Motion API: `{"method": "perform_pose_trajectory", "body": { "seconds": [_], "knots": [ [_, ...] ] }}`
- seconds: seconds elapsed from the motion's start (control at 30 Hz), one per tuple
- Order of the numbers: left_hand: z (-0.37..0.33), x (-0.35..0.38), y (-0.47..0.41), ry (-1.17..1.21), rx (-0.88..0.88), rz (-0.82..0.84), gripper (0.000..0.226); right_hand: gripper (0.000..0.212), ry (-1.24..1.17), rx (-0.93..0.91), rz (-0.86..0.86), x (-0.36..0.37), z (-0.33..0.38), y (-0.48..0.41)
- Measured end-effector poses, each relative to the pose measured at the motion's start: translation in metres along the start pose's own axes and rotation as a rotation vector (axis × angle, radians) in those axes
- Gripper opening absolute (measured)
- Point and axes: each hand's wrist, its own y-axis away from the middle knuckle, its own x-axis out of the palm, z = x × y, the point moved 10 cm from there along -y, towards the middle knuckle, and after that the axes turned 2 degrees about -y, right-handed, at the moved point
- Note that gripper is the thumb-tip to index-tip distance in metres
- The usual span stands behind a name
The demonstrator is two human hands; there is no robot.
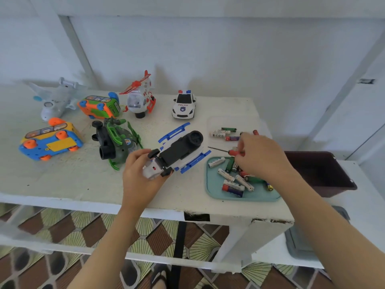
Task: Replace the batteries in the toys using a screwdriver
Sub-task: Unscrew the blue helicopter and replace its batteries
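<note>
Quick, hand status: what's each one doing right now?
Left hand: grips the overturned white-and-blue toy helicopter by one end.
Right hand: fingers curled on the screwdriver at its red handle.

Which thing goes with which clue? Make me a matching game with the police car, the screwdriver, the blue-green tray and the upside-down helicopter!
Things:
1. white plastic toy police car
2. red-handled metal screwdriver
3. teal plastic tray
4. white-and-blue plastic toy helicopter

Clues:
A. belly-up, gripped by the left hand
B. holds loose batteries
C. on its wheels, near the wall
D. pinched by the right hand

Pairs: 1-C, 2-D, 3-B, 4-A
</note>
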Motion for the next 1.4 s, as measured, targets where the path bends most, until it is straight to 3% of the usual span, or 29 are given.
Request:
{"method": "perform_pose_trajectory", "body": {
  "seconds": [0.17, 0.27, 0.4, 0.5, 0.6, 0.87, 1.17, 1.4],
  "knots": [
    [0.008, 0.0, 0.004, -0.03, -0.029, -0.016, 0.045, 0.031, -0.621, -0.055, -0.432, -0.05, 0.01, 0.011],
    [0.01, -0.002, 0.004, -0.044, -0.035, -0.041, 0.041, 0.036, -0.927, -0.138, -0.595, -0.07, 0.022, 0.024],
    [0.004, -0.003, 0.007, -0.019, -0.02, -0.035, 0.048, 0.028, -1.109, -0.318, -0.69, -0.085, 0.042, 0.035],
    [0.007, -0.004, 0.01, 0.133, -0.114, -0.034, 0.071, 0.029, -1.075, -0.466, -0.657, -0.083, 0.064, 0.04],
    [0.005, -0.002, 0.012, 0.178, -0.08, -0.039, 0.083, 0.036, -1.002, -0.547, -0.624, -0.076, 0.081, 0.041],
    [-0.005, -0.001, 0.009, 0.102, 0.051, -0.028, 0.062, 0.038, -0.872, -0.668, -0.635, -0.063, 0.107, 0.045],
    [-0.003, -0.001, 0.01, 0.15, 0.061, -0.03, 0.065, 0.033, -0.783, -0.727, -0.636, -0.057, 0.118, 0.046],
    [0.005, 0.002, 0.009, 0.105, 0.029, -0.003, 0.08, 0.033, -0.756, -0.735, -0.648, -0.057, 0.119, 0.047]
  ]
}}
